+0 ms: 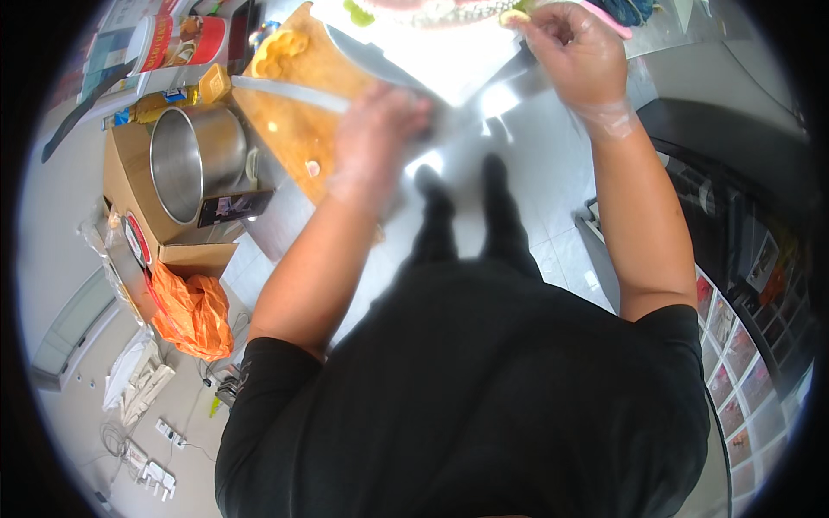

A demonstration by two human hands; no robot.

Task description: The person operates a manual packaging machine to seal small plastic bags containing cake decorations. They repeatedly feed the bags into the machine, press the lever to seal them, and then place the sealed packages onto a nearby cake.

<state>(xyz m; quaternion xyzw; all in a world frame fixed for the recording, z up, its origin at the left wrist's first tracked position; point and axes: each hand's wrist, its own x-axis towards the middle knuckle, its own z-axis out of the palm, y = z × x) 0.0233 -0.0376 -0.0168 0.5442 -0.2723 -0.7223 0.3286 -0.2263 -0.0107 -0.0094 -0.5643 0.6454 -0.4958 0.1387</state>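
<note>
At the top right, my right hand point(573, 48), in a clear thin glove, pinches a small pale yellow slice point(515, 18) between thumb and fingertips. The slice is at the right rim of a round white food item point(440, 13), overexposed and partly cut off, with green pieces on it. My left hand point(382, 126), gloved too and blurred by motion, is over the edge of a wooden cutting board point(278, 129); whether it holds anything is unclear. A long metal blade point(291, 90) lies on the board, its right end near my left hand. Small pale pieces point(313, 168) lie there too.
A yellow wavy-edged item point(280, 53) lies on the board. Left of it stand a steel pot point(194, 162), a cardboard box point(139, 188), a phone point(234, 207) and a red-and-white tub point(181, 44). An orange plastic bag point(191, 311) hangs below. Dark appliances point(712, 194) stand at right.
</note>
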